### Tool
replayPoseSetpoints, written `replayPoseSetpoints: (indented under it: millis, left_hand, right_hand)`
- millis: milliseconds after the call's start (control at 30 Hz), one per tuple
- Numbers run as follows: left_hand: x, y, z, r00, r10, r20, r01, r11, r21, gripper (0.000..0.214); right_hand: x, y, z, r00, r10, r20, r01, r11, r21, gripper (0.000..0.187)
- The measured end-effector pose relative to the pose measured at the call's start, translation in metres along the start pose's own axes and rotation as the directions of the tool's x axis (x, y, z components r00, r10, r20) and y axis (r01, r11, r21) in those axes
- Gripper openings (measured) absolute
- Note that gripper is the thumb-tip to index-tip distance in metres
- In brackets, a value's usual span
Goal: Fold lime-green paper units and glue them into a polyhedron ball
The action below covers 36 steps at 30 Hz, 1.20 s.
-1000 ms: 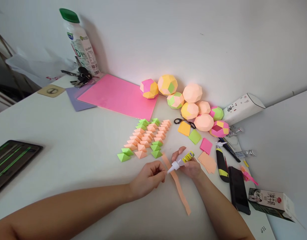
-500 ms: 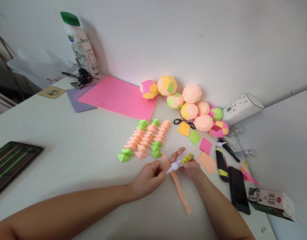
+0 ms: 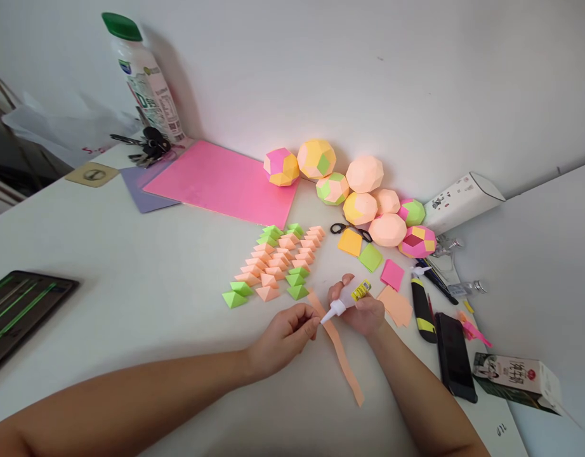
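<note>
Your right hand (image 3: pixel 369 315) is gripping the glue bottle (image 3: pixel 350 299), left hand (image 3: pixel 285 333) pinching narrow — contents unclear; pyramids (image 3: pixel 276 263) are standing folded, squares (image 3: pixel 392 274) lying flat toward the surface's (image 3: pixel 154 273) right edge.

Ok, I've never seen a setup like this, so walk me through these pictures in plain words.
There is no machine here: these are a person's bare hands, seen by one camera worn on the head, looking forward and down.

The right hand holds a small squeeze bottle, its nozzle pointing at the pinched fingertips of the left hand. Whether those fingertips hold anything is too small to tell.

On the white table lie a peach paper strip, rows of green and peach folded pieces, paper squares, faceted balls and a pink sheet.
</note>
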<state>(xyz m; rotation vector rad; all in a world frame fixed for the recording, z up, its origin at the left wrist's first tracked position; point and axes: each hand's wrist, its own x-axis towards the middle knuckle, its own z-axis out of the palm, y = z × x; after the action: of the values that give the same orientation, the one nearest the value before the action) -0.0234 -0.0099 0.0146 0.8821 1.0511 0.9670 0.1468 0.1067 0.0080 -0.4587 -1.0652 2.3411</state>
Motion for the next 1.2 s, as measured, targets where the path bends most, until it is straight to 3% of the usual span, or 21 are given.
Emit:
replayPoseSetpoints:
  millis: [167,667,933,1200]
  left_hand:
    - [-0.0006,-0.0001,-0.0015,1.000,0.001,0.002,-0.001,0.999,0.053,0.031]
    - [0.0009,0.0044,-0.0020,0.999,-0.038,0.010,0.038,0.999,0.008,0.022]
    - [0.0005,0.0084,-0.0005,0.999,-0.038,-0.019,0.039,0.997,0.059,0.024]
    - [-0.0002,0.0078,-0.0014,0.999,-0.029,-0.034,0.026,0.996,-0.080,0.032]
  right_hand:
    - [0.0001,-0.0002,0.0004,1.000,-0.001,-0.011,0.000,1.000,-0.023,0.035]
    - [0.0000,0.0014,0.0027,0.998,-0.011,0.061,0.017,0.996,-0.092,0.034]
    - [-0.0009,0.0035,0.0006,1.000,0.007,0.002,-0.007,0.992,-0.124,0.038]
    - [-0.0008,0.0033,-0.0001,1.000,-0.011,-0.013,0.010,0.997,-0.073,0.041]
